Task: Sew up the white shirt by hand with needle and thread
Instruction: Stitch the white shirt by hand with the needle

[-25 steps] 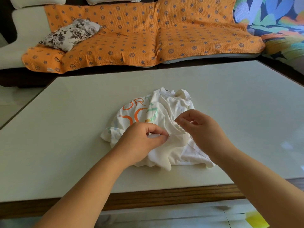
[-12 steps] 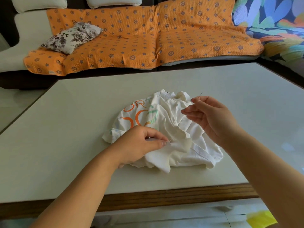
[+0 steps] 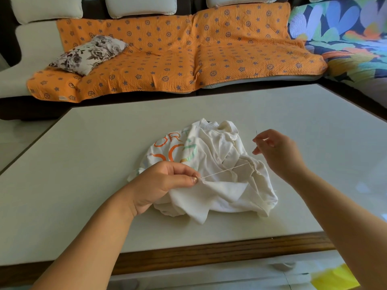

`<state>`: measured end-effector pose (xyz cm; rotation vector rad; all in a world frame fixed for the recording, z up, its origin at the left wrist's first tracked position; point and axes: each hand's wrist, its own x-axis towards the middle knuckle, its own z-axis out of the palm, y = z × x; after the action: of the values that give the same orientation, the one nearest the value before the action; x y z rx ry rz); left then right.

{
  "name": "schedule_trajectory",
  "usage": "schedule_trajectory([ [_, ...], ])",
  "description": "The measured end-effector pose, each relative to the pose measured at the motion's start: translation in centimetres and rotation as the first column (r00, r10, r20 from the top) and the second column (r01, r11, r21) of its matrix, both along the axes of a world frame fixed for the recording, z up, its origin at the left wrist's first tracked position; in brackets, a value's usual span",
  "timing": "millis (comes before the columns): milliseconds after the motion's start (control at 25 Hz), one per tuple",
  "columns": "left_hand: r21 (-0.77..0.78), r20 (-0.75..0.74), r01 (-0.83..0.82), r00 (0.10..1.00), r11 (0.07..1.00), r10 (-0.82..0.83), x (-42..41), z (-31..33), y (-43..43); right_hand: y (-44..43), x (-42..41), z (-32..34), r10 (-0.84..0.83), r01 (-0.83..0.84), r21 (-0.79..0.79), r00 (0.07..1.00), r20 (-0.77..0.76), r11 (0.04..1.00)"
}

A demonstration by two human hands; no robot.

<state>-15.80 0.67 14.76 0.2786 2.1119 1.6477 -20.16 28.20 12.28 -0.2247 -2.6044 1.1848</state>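
Head view: two hands work on a crumpled white shirt (image 3: 219,185) lying on the pale table (image 3: 83,164).
The left hand (image 3: 159,183) pinches a fold at the shirt's near side between thumb and forefinger. The right hand (image 3: 276,151), raised just right of the shirt, pinches a thin needle (image 3: 256,133) that points up. A thread (image 3: 226,170) runs taut from the left pinch toward the right hand.

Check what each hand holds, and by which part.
Left hand pinches a fold of the white shirt where the thread comes out; right hand pinches the needle low on its shaft.
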Motion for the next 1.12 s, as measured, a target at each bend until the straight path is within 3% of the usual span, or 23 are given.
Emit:
schedule_trajectory([
  [360,0.112,0.071,-0.047,0.997,0.993,0.039,0.0,0.1,-0.8,3.1,-0.4,-1.7,-0.102,0.08,0.258,0.992,0.073,0.963],
  [720,0.152,0.133,-0.092,0.989,0.984,0.072,0.0,0.4,-1.3,4.0,0.0,-2.4,-0.187,0.129,0.367,0.974,0.125,0.921],
  [840,0.075,0.065,-0.065,0.996,0.995,0.06,0.1,0.5,-1.3,2.1,1.0,-0.2,-0.161,0.131,0.239,0.981,0.112,0.962],
  [920,-0.01,-0.008,-0.046,0.999,0.999,0.046,0.3,0.5,-0.8,-0.7,2.8,2.3,-0.027,0.028,-0.011,0.997,0.077,1.0],
  [1000,-0.063,-0.067,-0.066,0.996,0.996,0.061,0.4,0.5,-0.2,-3.8,5.6,4.5,0.196,-0.163,-0.252,0.974,0.11,0.954],
  [1120,-0.118,-0.136,-0.077,0.989,0.99,0.06,0.5,0.5,0.2,-6.8,8.6,5.1,0.434,-0.358,-0.332,0.881,0.191,0.873],
])
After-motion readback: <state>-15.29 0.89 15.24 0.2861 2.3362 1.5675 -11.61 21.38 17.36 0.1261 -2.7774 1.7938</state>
